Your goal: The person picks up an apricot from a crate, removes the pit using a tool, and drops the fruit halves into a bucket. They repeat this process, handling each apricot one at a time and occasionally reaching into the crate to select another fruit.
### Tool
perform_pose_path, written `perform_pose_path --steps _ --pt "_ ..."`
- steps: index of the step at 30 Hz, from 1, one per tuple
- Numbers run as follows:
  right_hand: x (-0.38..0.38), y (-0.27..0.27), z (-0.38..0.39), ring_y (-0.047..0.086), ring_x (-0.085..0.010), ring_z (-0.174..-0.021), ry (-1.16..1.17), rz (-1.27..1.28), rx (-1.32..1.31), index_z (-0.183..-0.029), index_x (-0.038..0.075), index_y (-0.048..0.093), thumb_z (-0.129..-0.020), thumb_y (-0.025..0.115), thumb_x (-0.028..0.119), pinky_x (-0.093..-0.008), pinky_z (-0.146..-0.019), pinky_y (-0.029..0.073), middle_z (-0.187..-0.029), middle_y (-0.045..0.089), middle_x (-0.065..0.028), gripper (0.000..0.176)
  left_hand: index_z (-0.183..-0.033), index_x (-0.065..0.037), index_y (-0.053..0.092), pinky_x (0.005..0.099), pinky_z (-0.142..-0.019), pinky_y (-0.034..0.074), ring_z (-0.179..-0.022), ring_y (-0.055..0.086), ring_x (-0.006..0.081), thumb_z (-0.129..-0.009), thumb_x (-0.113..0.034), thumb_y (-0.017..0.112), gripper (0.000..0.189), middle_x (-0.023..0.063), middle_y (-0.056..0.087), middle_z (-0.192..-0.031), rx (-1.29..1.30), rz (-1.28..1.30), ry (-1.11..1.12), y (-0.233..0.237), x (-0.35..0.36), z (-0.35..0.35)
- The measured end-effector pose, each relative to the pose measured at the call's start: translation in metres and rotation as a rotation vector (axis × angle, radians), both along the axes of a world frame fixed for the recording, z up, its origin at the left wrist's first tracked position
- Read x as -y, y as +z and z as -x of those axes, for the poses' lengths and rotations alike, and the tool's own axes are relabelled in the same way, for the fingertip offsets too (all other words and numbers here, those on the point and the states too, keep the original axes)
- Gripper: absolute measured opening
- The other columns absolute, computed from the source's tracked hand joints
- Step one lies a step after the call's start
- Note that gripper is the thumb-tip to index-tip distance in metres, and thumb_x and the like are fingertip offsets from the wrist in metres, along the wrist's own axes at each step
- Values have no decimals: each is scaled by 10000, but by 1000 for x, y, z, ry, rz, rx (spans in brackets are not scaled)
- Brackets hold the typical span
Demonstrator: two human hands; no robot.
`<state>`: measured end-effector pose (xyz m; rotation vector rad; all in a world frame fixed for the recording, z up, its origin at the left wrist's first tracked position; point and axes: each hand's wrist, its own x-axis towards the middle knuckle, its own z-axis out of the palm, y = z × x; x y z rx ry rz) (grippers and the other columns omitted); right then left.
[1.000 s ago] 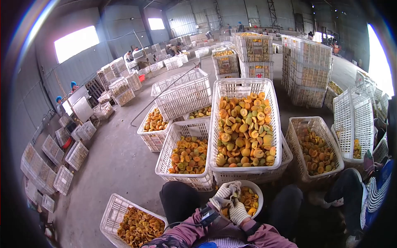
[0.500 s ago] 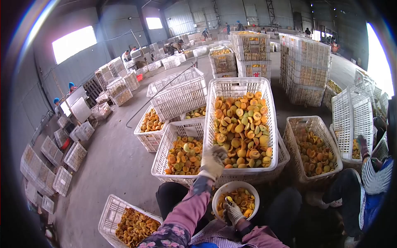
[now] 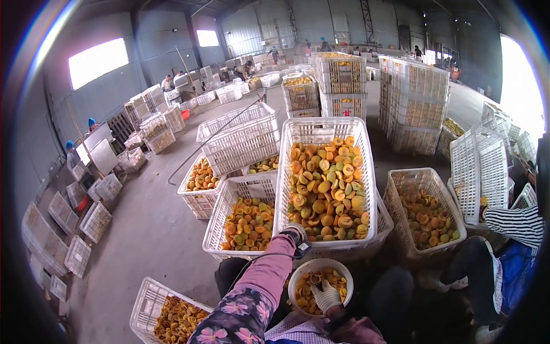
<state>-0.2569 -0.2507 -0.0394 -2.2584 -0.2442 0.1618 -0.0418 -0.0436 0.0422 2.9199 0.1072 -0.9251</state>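
Note:
My left hand (image 3: 294, 231), in a pale glove, is at the near left corner of a raised white crate (image 3: 367, 172) heaped with halved orange-yellow fruit (image 3: 327, 192), apparently apricots or peaches. Its fingers are largely hidden, and a dark device with a cable is at that wrist. Lower down, my gloved right hand (image 3: 327, 297) is closed, fingers pointing down into a white bucket (image 3: 349, 275) between my knees. Thin fruit pieces (image 3: 306, 291) lie in the bucket. What the right fingers grip is too small and dark to make out.
White crates of cut fruit stand left (image 3: 212, 241) and right (image 3: 395, 229) of the raised crate. A crate of darker pieces (image 3: 143, 309) sits at lower left. A co-worker in a striped sleeve (image 3: 515, 226) is at right. Stacked crates (image 3: 413, 103) rise behind.
My left hand has drawn back from the fruit at the crate's near left to its corner. My right hand has turned lower into the bucket; the shiny tool tip and yellow piece no longer show.

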Motion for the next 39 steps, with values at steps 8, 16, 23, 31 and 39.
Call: perform_pose_path --steps 8,16,23,31,39 --pt "0 52 -3 489 -114 -489 -300 -1102 -554 -1052 93 507 -872 592 272 -261 -415 408 -641 524 -5 268 -1050 -75 563 199 -768 439 -884 526 126 -840 -60 447 240 26 516 -870 449 1526 160 27 56 83" --pt "-13 62 -1 558 -206 -762 -191 -935 -134 -1079 -2 512 -924 471 154 -299 -648 455 -881 599 -107 224 -1071 -47 562 251 -810 465 -916 568 124 -938 -286 485 284 35 597 -986 948 1751 422 -28 100 180" --pt "-18 83 16 594 -403 -835 -64 -204 19 -1072 -20 509 -896 515 262 -415 -657 461 -866 616 -238 333 -961 -48 588 340 -653 519 -694 607 220 -916 -453 421 441 87 620 -766 104 2190 1152 -5 79 189" --pt "-13 75 13 573 -449 -802 -110 -175 -14 -1064 -36 490 -899 433 420 -482 -671 451 -836 591 -293 488 -1042 -16 543 302 -858 456 -934 582 181 -967 -282 387 318 74 607 -974 515 2048 632 -25 78 200" --pt "-14 74 13 567 -455 -749 -144 -368 39 -1051 -9 488 -906 449 376 -488 -626 448 -787 594 -269 413 -1033 -14 533 289 -831 457 -890 574 139 -957 -347 408 364 58 601 -935 637 1760 340 4 79 206"
